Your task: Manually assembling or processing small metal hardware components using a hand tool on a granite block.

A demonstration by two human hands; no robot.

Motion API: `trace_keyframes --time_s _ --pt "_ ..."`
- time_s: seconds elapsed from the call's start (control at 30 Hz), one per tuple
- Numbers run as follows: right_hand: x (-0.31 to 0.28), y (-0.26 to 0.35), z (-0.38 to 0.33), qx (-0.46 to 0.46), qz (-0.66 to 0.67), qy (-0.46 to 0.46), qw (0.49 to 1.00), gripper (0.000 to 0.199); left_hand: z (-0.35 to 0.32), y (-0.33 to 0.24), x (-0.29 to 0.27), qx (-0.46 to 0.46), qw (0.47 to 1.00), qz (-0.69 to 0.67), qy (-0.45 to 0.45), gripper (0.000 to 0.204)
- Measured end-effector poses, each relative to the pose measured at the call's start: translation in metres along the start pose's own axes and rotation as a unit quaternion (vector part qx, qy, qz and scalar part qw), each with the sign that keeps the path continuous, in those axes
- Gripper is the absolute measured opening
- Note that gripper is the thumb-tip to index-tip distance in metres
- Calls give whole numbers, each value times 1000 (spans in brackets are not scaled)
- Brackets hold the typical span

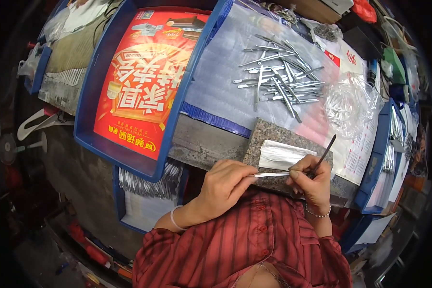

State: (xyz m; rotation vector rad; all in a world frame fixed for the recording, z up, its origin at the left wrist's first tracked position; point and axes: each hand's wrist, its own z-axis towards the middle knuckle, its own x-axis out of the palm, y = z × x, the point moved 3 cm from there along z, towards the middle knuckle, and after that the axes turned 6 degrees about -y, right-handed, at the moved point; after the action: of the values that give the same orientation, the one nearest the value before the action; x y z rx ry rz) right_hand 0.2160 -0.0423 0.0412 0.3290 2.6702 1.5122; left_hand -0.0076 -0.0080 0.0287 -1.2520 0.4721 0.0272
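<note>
Between my two hands lies a slim silvery metal piece (272,175), level above the near edge of a speckled stone block (255,144). My left hand (224,185) pinches its left end between thumb and fingers. At its right end are the thumb and fingertips of my right hand (314,180), which also grips a thin dark rod (328,149) pointing up and to the right. The rod's lower end is hidden in the fingers. A folded white paper or cloth (283,154) rests on the block just beyond the metal piece.
Many similar metal pieces (283,79) lie heaped on a plastic-covered mat (211,86) beyond the block. A blue tray (161,161) with a red printed sheet stands left; a lower blue bin (129,211) holds more pieces. Clear plastic bags (350,103) and another blue tray (377,192) are right.
</note>
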Motion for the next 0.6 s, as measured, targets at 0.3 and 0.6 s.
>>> trace_keyframes --time_s 0.3,0.6 --pt "-41 6 -19 -166 -123 -184 961 25 24 13 37 168 976 136 -16 17" --pt "5 26 -19 -339 -292 -50 893 64 30 11 43 176 960 213 46 21"
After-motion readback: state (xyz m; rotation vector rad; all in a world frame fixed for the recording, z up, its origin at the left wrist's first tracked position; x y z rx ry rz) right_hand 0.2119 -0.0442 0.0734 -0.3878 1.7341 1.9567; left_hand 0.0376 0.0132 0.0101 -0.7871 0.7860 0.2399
